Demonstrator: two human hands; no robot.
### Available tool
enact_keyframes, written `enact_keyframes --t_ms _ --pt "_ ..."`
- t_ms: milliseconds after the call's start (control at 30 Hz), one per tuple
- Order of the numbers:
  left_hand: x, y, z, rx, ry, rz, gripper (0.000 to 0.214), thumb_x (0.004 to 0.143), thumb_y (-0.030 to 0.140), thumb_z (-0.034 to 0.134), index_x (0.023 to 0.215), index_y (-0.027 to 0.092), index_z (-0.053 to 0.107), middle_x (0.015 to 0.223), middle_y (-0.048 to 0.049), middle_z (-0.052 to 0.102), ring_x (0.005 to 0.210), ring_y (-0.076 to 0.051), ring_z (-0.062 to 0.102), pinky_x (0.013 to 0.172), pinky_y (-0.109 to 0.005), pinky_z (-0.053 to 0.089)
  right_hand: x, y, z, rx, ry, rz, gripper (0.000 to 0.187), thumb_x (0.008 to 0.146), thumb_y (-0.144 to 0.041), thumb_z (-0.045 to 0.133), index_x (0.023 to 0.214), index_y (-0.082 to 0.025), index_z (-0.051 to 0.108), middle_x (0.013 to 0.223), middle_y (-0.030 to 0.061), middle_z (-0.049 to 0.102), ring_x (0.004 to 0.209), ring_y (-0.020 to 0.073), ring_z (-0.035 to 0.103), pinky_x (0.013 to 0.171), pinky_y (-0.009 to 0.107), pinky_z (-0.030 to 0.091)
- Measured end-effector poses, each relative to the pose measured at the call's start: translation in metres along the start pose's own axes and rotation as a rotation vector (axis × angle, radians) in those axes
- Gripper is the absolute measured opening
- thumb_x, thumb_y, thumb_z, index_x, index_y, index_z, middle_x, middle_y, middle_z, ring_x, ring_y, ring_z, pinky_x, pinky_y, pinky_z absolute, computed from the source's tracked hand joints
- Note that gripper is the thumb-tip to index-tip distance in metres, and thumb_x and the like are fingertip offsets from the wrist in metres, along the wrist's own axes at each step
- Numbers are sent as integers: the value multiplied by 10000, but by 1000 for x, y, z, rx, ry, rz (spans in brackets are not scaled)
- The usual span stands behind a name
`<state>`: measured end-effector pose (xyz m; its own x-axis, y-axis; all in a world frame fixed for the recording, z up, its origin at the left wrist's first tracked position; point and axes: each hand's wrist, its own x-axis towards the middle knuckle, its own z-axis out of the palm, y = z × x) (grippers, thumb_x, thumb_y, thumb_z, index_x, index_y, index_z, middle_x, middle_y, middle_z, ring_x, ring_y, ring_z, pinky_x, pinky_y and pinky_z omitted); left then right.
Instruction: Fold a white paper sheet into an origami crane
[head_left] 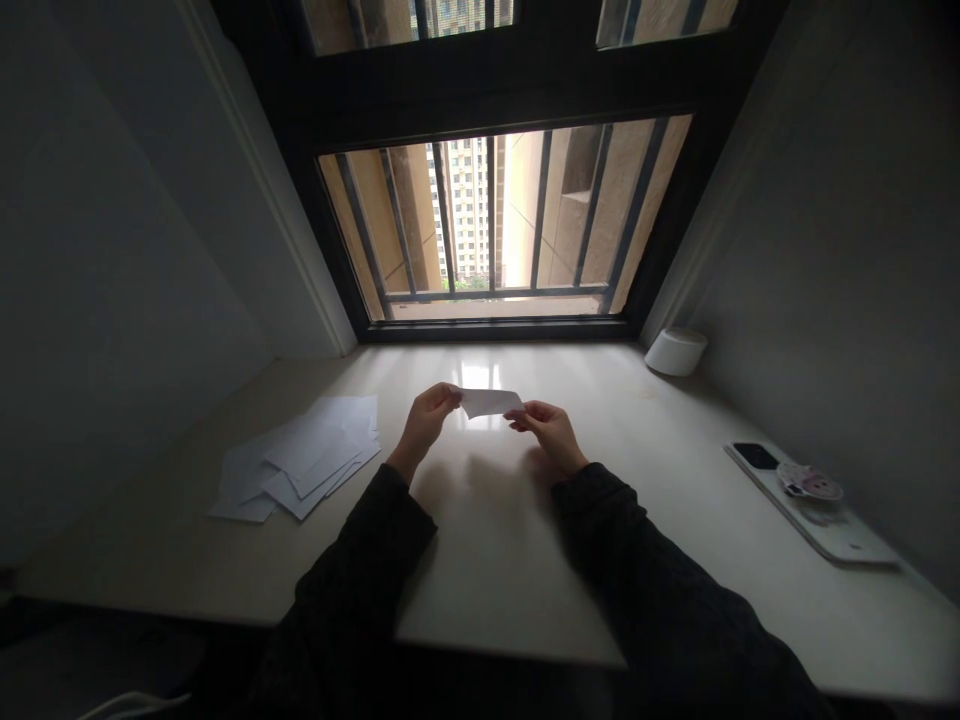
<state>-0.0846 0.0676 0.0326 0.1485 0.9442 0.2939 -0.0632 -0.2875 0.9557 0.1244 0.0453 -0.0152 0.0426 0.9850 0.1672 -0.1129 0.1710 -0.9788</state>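
The left hand [427, 420] and right hand [551, 436] pinch a white paper slip [491, 402] by its ends above a pale stone counter [487, 600], beside loose sheets [300, 460]. Light and limp, it seems best held at the edges; any fold is hard to tell.

L hand [424, 425] + R hand [551, 437] hold white paper slip [491, 403] over sill [487, 580], loose sheets [300, 457] left.

Your left hand [427, 425] and right hand [551, 435] hold a folded paper [491, 403] between them above the counter [150, 540], with loose paper sheets [300, 460] on it to your left. A phone [814, 515] lies to your right, a round container [675, 352] stands behind it in the corner, and the barred window [499, 225] is straight ahead beyond the counter
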Motion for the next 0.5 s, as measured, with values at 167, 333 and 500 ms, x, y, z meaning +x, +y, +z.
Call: enact_keyframes --t_ms 167,333,500 --pt "0 -4 4 -42 40 -66 293 651 467 702 715 185 655 747 -53 642 748 -184 591 776 -349 470 0 3 -2 50 69 28 316 635 -461 749 747 -171 692 744 72 709 646 180 646 650 330 503" --pt "-18 17 18 129 355 99 378 642 441 732 933 225 624 981 -70 638 784 -174 592 743 -330 457 3 3 -3 43 163 -25 337 649 -470 737 760 -155 693 738 88 710 679 201 665 660 337 509" --pt "-98 51 85 521 -262 380 286 676 499 703 730 230 622 721 -55 628 666 -178 559 675 -324 428 27 -2 -3 23 300 -52 397 611 -506 745 757 -143 677 750 100 716 663 203 675 613 314 508"
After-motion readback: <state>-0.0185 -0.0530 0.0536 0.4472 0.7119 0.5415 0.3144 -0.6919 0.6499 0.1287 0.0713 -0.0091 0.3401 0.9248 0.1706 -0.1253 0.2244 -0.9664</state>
